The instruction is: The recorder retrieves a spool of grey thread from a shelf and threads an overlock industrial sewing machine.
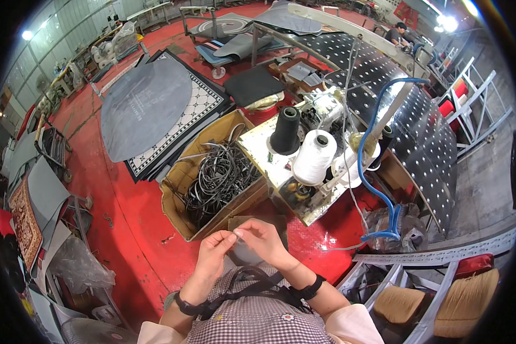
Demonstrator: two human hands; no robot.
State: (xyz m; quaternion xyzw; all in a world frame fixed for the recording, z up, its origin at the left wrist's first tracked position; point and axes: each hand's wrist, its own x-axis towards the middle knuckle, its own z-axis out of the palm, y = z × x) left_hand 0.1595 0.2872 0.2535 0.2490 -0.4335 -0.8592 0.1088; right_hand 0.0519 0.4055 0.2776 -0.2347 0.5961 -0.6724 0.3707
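Observation:
My left hand [213,254] and my right hand [264,241] meet in front of my checked apron [241,312], fingertips nearly touching. Thumb and forefinger are pinched together on each. A tiny pale bit shows where the fingertips meet, too small to name. Just beyond the hands stands a cardboard box [175,212] full of tangled black and grey strips [221,180]. To its right, a worn machine table [259,143] carries a black thread cone [285,131] and a white thread cone [315,156].
A blue hose [368,155] loops down on the right, by a black table with white dots [421,149]. Stacked mats [146,109] lie on the red floor [135,221] at the far left. Tan fibre bundles [467,301] sit at the lower right. Another person [394,35] is far back.

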